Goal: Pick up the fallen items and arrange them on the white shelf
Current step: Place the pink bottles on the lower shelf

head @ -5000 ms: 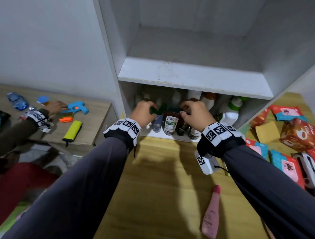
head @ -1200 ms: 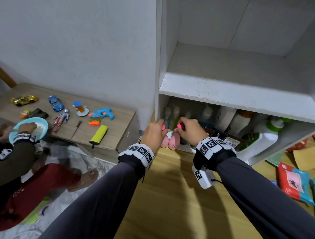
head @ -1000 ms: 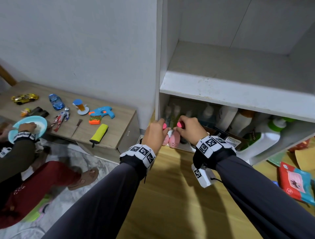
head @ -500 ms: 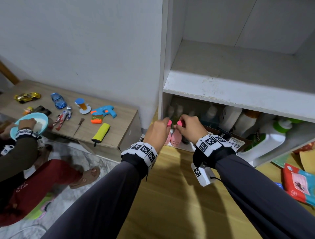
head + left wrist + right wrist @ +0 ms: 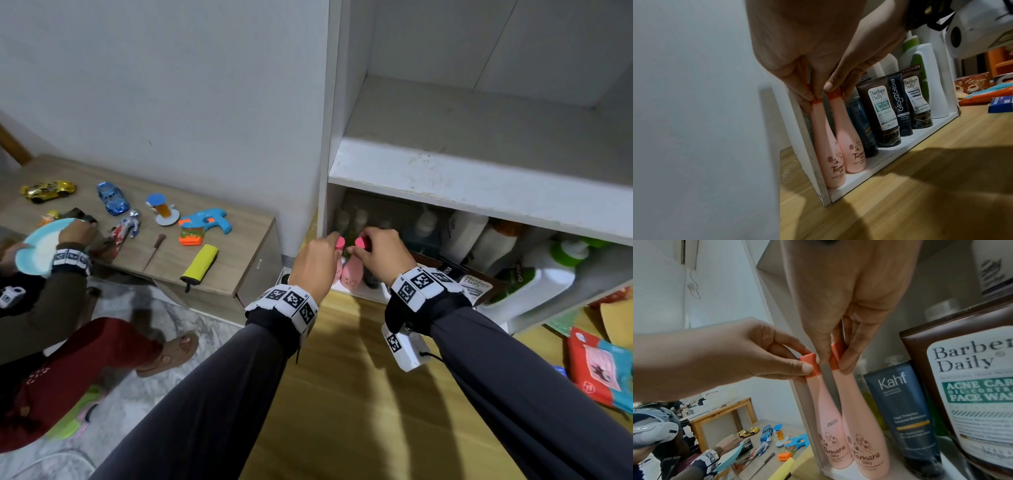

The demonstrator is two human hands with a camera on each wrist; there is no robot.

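Two pink bottles upright, touching, at shelf (image 5: 479, 178) left wall; left hand (image 5: 317, 263) pinching left bottle (image 5: 827, 408) cap; right hand (image 5: 383, 255) pinching right bottle (image 5: 861, 426) cap, directly above.

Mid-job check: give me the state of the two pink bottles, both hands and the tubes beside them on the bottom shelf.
Left pink bottle: upright, against shelf wall, cap pinched.
Right pink bottle: upright, touching the left one, cap pinched.
Left hand: pinching left cap.
Right hand: pinching right cap.
Kahf tube: standing cap-down.
Barber Daily tube: standing cap-down.
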